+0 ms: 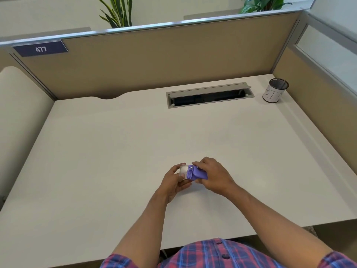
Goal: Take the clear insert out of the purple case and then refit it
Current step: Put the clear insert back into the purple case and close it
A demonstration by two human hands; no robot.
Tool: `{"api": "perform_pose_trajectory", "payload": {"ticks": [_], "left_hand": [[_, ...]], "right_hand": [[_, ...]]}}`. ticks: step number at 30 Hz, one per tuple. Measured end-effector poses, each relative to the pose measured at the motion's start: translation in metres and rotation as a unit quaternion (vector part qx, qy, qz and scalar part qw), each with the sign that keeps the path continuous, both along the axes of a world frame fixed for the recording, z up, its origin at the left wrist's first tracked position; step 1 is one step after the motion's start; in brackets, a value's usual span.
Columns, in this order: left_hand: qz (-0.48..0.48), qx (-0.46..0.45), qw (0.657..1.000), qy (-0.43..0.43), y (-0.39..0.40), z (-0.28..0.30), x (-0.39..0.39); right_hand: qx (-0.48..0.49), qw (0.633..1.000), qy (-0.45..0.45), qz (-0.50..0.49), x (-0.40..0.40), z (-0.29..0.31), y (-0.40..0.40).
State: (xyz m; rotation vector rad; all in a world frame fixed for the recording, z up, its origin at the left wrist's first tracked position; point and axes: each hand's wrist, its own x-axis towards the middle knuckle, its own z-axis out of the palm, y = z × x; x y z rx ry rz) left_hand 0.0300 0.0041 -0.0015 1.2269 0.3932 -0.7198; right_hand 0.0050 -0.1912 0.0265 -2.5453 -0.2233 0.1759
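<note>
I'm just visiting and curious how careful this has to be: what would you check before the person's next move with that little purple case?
1. Left hand holds the clear insert: ok, its fingers wrap the clear end.
2. Right hand holds the purple case: ok, it covers the case's right side.
3. Insert fully out of, or fully seated in, the case: cannot tell; the clear part sticks out to the left, and the join is too small to read.
4. Parts lined up straight: cannot tell.
5. Desk below to catch a dropped part: ok.
6. Mesh cup out of the way: ok, far at the back right corner.
</note>
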Motion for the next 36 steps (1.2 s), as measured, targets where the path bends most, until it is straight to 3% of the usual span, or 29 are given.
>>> {"api": "perform_pose_trajectory", "payload": {"ticks": [14, 21, 36], "left_hand": [[0.056, -0.098, 0.992, 0.06, -0.005, 0.001, -0.001], [0.073, -0.089, 0.99, 0.077, -0.005, -0.006, -0.003], [0.081, -0.117, 0.986, 0.083, -0.008, -0.005, -0.003]], "right_hand": [[-0.052, 0.998, -0.034, 0.026, 0.004, 0.007, 0.016], [-0.036, 0.999, -0.031, -0.011, 0.004, 0.008, 0.016], [-0.07, 0.997, -0.013, 0.022, 0.009, 0.007, 0.021]]}}
